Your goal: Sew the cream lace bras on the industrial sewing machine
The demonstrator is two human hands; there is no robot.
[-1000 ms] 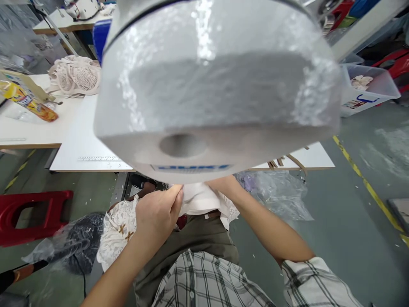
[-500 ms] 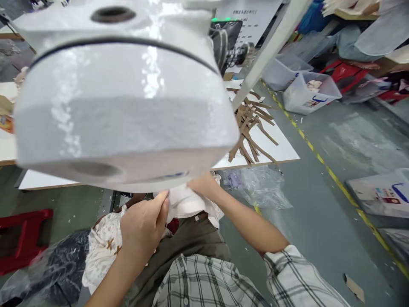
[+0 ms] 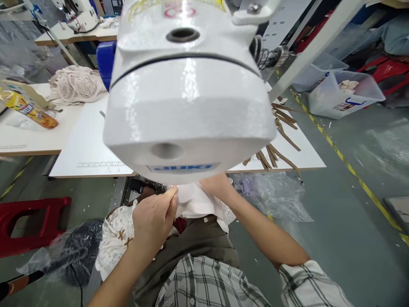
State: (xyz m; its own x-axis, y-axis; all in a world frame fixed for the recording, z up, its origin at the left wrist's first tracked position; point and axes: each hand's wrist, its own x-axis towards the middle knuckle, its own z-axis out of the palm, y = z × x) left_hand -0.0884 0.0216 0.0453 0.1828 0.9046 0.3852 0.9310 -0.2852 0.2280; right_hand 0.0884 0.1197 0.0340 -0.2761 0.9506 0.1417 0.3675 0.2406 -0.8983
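A white sewing machine head (image 3: 188, 111) fills the upper middle of the view. Just under its lower edge, my left hand (image 3: 155, 217) pinches the left side of a white cloth (image 3: 194, 202), thumb and fingers pressed together. My right hand (image 3: 217, 187) lies on the cloth's right side, its fingers hidden beneath the machine. The cloth hangs over my lap, with a lacy edge on the right. White lace fabric with small brown bows (image 3: 116, 234) lies by my left forearm.
A white worktable (image 3: 92, 145) carries brown strips (image 3: 284, 123) at right. On the left are a drink bottle (image 3: 35, 113) and beige netted fabric (image 3: 76, 83). A red stool (image 3: 60, 213) stands lower left. Plastic bags (image 3: 271, 192) hang at the table edge; a clear bin (image 3: 332, 96) is beyond.
The camera view has shifted, so the machine appears farther right and more of the left table shows. Both hands keep about the same place on the cloth.
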